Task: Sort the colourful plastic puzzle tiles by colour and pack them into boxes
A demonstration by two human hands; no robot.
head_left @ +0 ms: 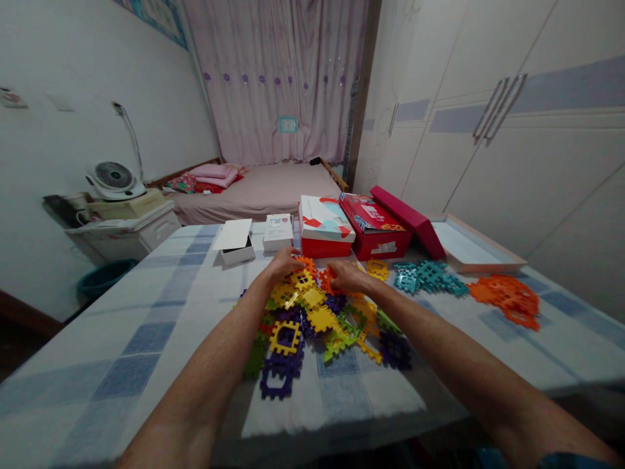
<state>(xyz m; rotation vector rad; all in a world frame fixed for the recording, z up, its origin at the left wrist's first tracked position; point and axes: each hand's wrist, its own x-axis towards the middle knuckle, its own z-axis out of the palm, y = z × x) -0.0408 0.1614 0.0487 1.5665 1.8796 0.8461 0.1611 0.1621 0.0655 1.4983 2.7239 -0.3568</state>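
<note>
A mixed heap of plastic interlocking building pieces lies before me, with yellow pieces (322,319) on top and purple pieces (276,385), green ones (336,346) and orange ones among them. At the heap's far edge, my left hand (285,264) has its fingers curled at an orange interlocking piece (306,263). Just right of it, my right hand (346,277) is closed on another orange piece (325,280). The fingertips of both hands are partly hidden. Sorted to the right are a teal pile (430,277) and an orange pile (508,298).
Behind the heap stand a small white box (238,251) with its lid askew, another white box (278,233), a red-and-white shoebox (326,228) and a red box (375,228). A shallow box lid (476,244) lies right. A checked cloth (141,332) covers the table.
</note>
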